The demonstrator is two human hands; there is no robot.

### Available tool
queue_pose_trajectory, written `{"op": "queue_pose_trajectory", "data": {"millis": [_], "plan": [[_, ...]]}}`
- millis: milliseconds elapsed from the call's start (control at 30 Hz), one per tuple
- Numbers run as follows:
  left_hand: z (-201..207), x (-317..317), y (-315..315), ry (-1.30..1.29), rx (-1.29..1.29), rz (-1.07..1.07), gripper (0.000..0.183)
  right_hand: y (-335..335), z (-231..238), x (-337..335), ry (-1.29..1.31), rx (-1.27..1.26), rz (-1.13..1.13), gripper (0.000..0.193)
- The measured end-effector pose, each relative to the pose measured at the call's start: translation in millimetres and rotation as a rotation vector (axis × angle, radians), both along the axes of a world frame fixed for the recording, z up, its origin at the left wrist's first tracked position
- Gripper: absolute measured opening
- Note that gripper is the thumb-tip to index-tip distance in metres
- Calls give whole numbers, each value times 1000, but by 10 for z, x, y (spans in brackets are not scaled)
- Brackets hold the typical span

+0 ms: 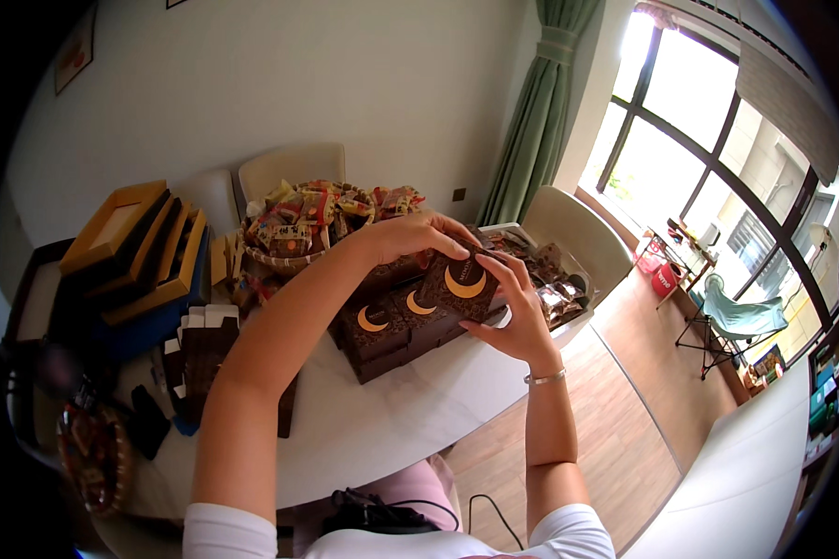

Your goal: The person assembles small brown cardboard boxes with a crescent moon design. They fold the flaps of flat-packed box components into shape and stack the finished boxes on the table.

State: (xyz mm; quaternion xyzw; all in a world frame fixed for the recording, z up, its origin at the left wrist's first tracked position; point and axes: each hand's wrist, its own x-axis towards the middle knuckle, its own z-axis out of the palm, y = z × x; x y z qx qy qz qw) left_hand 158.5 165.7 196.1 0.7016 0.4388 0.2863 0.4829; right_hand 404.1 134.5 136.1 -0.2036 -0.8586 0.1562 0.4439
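Note:
Between my two hands is a small dark brown box (457, 296) with a gold crescent on its face, tilted toward me. The fingers of my left hand (410, 238) press on its upper edge. My right hand (520, 324) grips its right side, thumb along the lower edge and fingers over the top. Just below and to the left stands a stacked block of matching boxes (375, 349), some with gold crescents on top. My forearms hide part of the table, and my hands cover part of the held box.
On the white table (419, 401), a basket (294, 233) brims with wrapped packets. Behind my right hand is a clear tray (569, 289) of wrapped items. Large gold-and-black box parts (135, 247) pile up at left, near unfolded dark cartons (200, 349). Chairs (578, 224) stand behind the table.

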Motion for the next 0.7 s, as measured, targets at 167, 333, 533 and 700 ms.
{"op": "queue_pose_trajectory", "data": {"millis": [167, 333, 533, 700], "plan": [[-352, -336, 377, 340, 346, 298, 77, 482, -196, -178, 208, 86, -293, 83], [-642, -415, 295, 1033, 210, 486, 84, 1031, -510, -493, 137, -229, -513, 84], [-810, -448, 192, 1038, 238, 464, 80, 1108, -669, -772, -86, -266, -491, 85], [-859, -478, 204, 994, 256, 450, 78, 1107, -717, -692, -132, -187, -386, 86]]}}
